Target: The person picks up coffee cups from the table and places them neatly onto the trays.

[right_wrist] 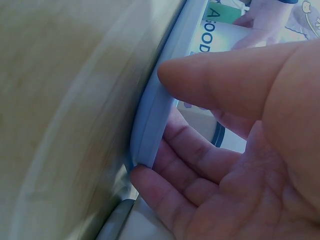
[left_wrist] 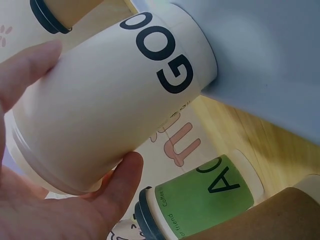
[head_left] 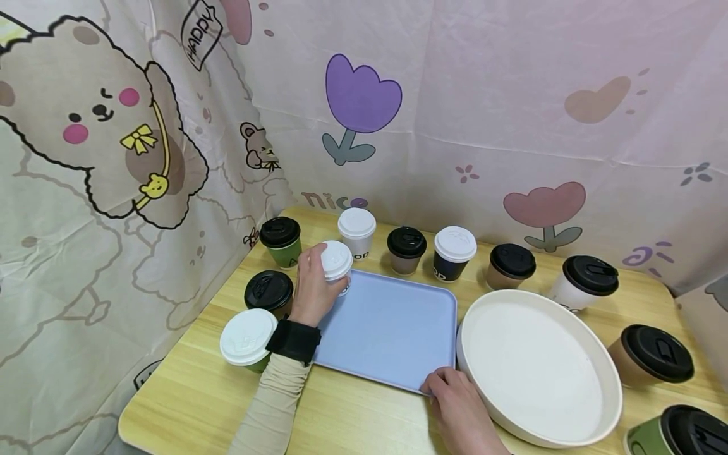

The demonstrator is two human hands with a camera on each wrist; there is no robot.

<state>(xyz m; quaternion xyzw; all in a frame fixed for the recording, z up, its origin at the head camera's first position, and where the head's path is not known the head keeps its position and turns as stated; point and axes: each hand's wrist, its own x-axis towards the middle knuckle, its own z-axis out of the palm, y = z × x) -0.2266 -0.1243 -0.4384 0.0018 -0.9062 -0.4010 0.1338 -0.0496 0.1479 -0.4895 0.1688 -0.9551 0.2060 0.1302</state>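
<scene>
A white paper cup with a white lid (head_left: 337,260) is in my left hand (head_left: 314,291), at the tray's back left corner. Fingers and thumb wrap its sides; in the left wrist view the cup (left_wrist: 100,95) shows black lettering, and its base meets the tray. The blue rectangular tray (head_left: 392,322) lies flat on the table. My right hand (head_left: 459,404) holds the tray's front right corner. Seen from the right wrist, the thumb lies against the tray's rim (right_wrist: 155,110) and the other fingers curl at its far side.
A round cream basin (head_left: 540,373) stands right of the tray. Lidded cups line the wooden table's (head_left: 188,392) left, back and right edges, among them a green cup (head_left: 286,254), a white cup (head_left: 357,240) and a black cup (head_left: 449,268). A printed curtain (head_left: 455,114) hangs behind.
</scene>
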